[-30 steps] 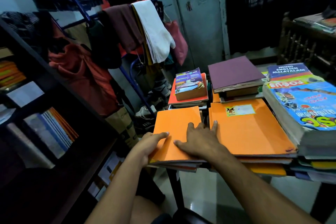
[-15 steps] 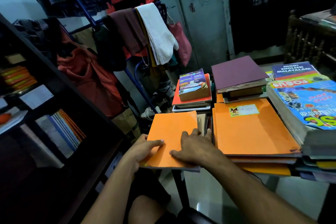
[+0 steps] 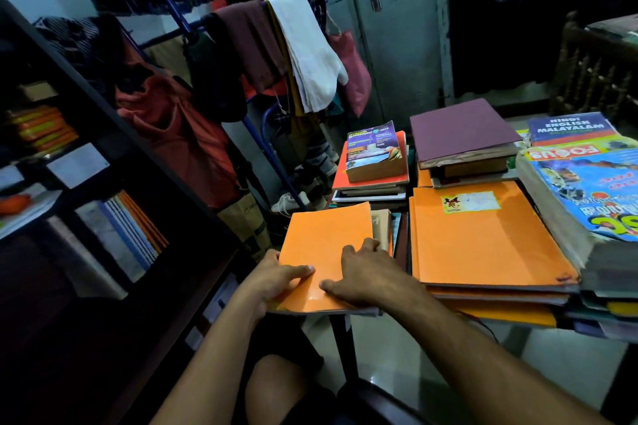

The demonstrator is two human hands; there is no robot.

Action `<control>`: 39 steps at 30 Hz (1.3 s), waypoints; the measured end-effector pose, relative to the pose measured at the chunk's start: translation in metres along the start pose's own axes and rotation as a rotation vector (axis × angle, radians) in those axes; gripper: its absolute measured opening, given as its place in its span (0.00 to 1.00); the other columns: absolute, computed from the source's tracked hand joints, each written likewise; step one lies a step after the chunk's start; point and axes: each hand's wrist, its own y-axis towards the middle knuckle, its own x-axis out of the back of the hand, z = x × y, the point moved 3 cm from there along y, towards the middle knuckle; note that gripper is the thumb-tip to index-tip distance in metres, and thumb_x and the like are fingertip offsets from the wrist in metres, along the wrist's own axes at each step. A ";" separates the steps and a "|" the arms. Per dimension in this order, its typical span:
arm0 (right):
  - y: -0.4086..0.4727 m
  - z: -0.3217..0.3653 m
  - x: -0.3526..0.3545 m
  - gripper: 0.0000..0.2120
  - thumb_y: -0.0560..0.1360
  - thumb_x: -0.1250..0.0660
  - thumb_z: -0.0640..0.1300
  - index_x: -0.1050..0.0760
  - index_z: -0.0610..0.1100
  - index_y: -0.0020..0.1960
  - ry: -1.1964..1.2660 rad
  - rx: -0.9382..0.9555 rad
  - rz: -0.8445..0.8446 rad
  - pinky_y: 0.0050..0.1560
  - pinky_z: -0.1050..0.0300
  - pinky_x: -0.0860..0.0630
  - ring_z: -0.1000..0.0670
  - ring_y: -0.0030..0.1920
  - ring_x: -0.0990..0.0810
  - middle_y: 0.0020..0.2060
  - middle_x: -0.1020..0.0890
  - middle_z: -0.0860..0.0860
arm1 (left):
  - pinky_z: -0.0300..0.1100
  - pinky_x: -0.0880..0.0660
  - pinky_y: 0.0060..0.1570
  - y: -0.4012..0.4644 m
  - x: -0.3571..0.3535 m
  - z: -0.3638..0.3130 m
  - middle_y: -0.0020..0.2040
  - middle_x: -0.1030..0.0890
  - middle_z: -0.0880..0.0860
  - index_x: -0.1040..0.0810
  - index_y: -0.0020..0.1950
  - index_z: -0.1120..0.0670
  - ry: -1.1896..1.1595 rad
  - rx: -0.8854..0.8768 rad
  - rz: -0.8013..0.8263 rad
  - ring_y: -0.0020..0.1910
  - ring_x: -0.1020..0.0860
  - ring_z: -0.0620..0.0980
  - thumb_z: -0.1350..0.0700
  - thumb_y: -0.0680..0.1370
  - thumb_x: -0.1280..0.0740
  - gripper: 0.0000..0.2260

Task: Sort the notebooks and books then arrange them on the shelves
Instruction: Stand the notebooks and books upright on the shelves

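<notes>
We are holding the orange notebook (image 3: 324, 245) at the table's near left corner, long axis pointing away from us, left hand (image 3: 276, 281) gripping its near-left edge, right hand (image 3: 366, 272) pressing flat on top, shelves (image 3: 114, 162) lying leftward, nearer the left hand.

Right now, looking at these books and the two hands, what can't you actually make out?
- Head view: the left hand fingers go under the orange notebook, hidden by it.
- Books under that notebook: only edges show.
- The table: buried under stacks; just a dark leg shows.
- The FOCUS book is cut off by the right edge.
- Shelf books: too dark and small to read.
</notes>
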 end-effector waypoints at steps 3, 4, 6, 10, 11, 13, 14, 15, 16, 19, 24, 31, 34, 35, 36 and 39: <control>0.001 -0.004 0.003 0.44 0.74 0.37 0.71 0.42 0.43 0.78 0.014 0.005 0.009 0.68 0.39 0.30 0.32 0.71 0.35 0.77 0.46 0.34 | 0.46 0.25 0.44 -0.005 -0.005 0.004 0.57 0.21 0.54 0.30 0.65 0.51 -0.064 -0.001 0.034 0.54 0.21 0.54 0.44 0.69 0.21 0.30; 0.000 -0.004 0.004 0.43 0.74 0.37 0.71 0.41 0.44 0.77 0.020 0.010 0.012 0.67 0.39 0.30 0.33 0.71 0.34 0.77 0.45 0.35 | 0.45 0.25 0.41 -0.007 -0.006 0.006 0.56 0.19 0.55 0.29 0.64 0.52 -0.112 0.015 0.054 0.53 0.20 0.55 0.45 0.70 0.21 0.28; -0.001 -0.002 0.004 0.41 0.74 0.37 0.71 0.39 0.45 0.76 0.018 0.022 0.016 0.66 0.40 0.30 0.34 0.71 0.33 0.77 0.44 0.36 | 0.42 0.24 0.36 -0.010 -0.005 0.012 0.52 0.16 0.57 0.25 0.62 0.55 -0.207 0.057 0.072 0.48 0.17 0.55 0.47 0.70 0.21 0.26; -0.003 0.005 -0.003 0.42 0.74 0.38 0.72 0.40 0.45 0.77 -0.029 0.030 0.014 0.65 0.41 0.30 0.34 0.71 0.33 0.77 0.44 0.35 | 0.41 0.24 0.33 -0.014 0.001 0.016 0.46 0.14 0.59 0.20 0.53 0.57 -0.267 0.068 0.067 0.41 0.17 0.55 0.49 0.71 0.21 0.17; -0.004 0.006 -0.004 0.43 0.74 0.37 0.71 0.40 0.44 0.77 -0.028 0.032 0.015 0.65 0.41 0.30 0.34 0.71 0.33 0.77 0.45 0.35 | 0.41 0.25 0.33 -0.014 0.002 0.016 0.48 0.14 0.59 0.21 0.53 0.57 -0.260 0.065 0.066 0.42 0.17 0.56 0.50 0.72 0.22 0.16; -0.004 0.006 -0.003 0.43 0.74 0.37 0.71 0.40 0.43 0.77 -0.004 0.044 0.020 0.66 0.41 0.30 0.33 0.71 0.33 0.77 0.46 0.34 | 0.43 0.24 0.35 -0.013 0.003 0.017 0.50 0.15 0.60 0.22 0.52 0.56 -0.269 0.052 0.064 0.44 0.17 0.56 0.51 0.72 0.22 0.16; -0.004 0.006 -0.002 0.42 0.74 0.37 0.70 0.40 0.43 0.76 0.016 0.052 0.022 0.66 0.42 0.30 0.34 0.71 0.33 0.77 0.45 0.34 | 0.45 0.22 0.38 -0.014 0.003 0.017 0.49 0.15 0.60 0.21 0.53 0.57 -0.282 0.049 0.066 0.45 0.17 0.57 0.51 0.72 0.21 0.16; -0.004 0.006 -0.002 0.41 0.74 0.37 0.70 0.39 0.43 0.76 0.037 0.062 0.021 0.65 0.42 0.29 0.34 0.71 0.32 0.77 0.44 0.35 | 0.48 0.20 0.42 -0.014 0.004 0.019 0.49 0.15 0.60 0.21 0.54 0.58 -0.301 0.051 0.070 0.46 0.17 0.58 0.51 0.71 0.21 0.18; -0.004 0.006 -0.001 0.40 0.75 0.37 0.70 0.38 0.44 0.75 0.053 0.071 0.020 0.64 0.43 0.29 0.35 0.70 0.31 0.76 0.43 0.35 | 0.51 0.20 0.45 -0.015 0.005 0.021 0.48 0.14 0.61 0.21 0.55 0.59 -0.330 0.056 0.074 0.45 0.16 0.59 0.51 0.70 0.20 0.20; -0.006 0.010 -0.004 0.38 0.75 0.37 0.69 0.37 0.45 0.74 0.065 0.109 0.011 0.61 0.45 0.27 0.38 0.68 0.29 0.76 0.42 0.39 | 0.50 0.19 0.42 -0.022 0.010 0.032 0.48 0.14 0.62 0.20 0.58 0.61 -0.390 0.084 0.137 0.41 0.17 0.58 0.49 0.65 0.19 0.28; -0.004 0.014 -0.009 0.40 0.74 0.34 0.68 0.43 0.48 0.77 0.108 0.134 -0.002 0.64 0.44 0.28 0.37 0.71 0.32 0.78 0.45 0.40 | 0.46 0.19 0.33 -0.039 0.010 0.042 0.47 0.15 0.61 0.21 0.61 0.61 -0.533 0.075 0.185 0.37 0.17 0.56 0.51 0.64 0.19 0.29; -0.017 0.040 -0.034 0.36 0.74 0.34 0.66 0.41 0.52 0.75 0.208 0.213 -0.062 0.65 0.47 0.28 0.39 0.67 0.28 0.71 0.39 0.45 | 0.50 0.19 0.43 -0.065 0.027 0.072 0.51 0.15 0.61 0.22 0.63 0.60 -0.665 -0.029 0.021 0.44 0.16 0.59 0.57 0.69 0.20 0.25; -0.024 0.076 -0.050 0.35 0.74 0.32 0.63 0.40 0.53 0.75 0.265 0.349 -0.086 0.67 0.50 0.29 0.41 0.69 0.30 0.73 0.42 0.48 | 0.51 0.19 0.44 -0.086 0.060 0.101 0.51 0.14 0.60 0.23 0.64 0.58 -0.736 -0.095 -0.089 0.46 0.16 0.59 0.55 0.62 0.20 0.31; -0.025 0.090 -0.053 0.35 0.75 0.31 0.62 0.40 0.53 0.75 0.271 0.402 -0.094 0.67 0.51 0.30 0.42 0.70 0.30 0.74 0.42 0.48 | 0.49 0.19 0.42 -0.093 0.072 0.109 0.51 0.14 0.59 0.23 0.64 0.57 -0.757 -0.127 -0.133 0.45 0.16 0.57 0.57 0.63 0.21 0.30; -0.026 0.111 -0.058 0.34 0.75 0.30 0.60 0.39 0.53 0.76 0.275 0.465 -0.099 0.68 0.53 0.31 0.43 0.71 0.31 0.74 0.43 0.48 | 0.48 0.19 0.40 -0.104 0.089 0.121 0.52 0.14 0.59 0.24 0.64 0.55 -0.782 -0.156 -0.188 0.45 0.15 0.56 0.59 0.65 0.21 0.29; -0.026 0.177 -0.076 0.34 0.75 0.29 0.57 0.38 0.51 0.76 0.265 0.635 -0.079 0.70 0.54 0.34 0.44 0.72 0.32 0.75 0.41 0.48 | 0.51 0.18 0.41 -0.135 0.143 0.161 0.56 0.16 0.59 0.27 0.67 0.49 -0.862 -0.193 -0.356 0.51 0.16 0.61 0.61 0.65 0.22 0.32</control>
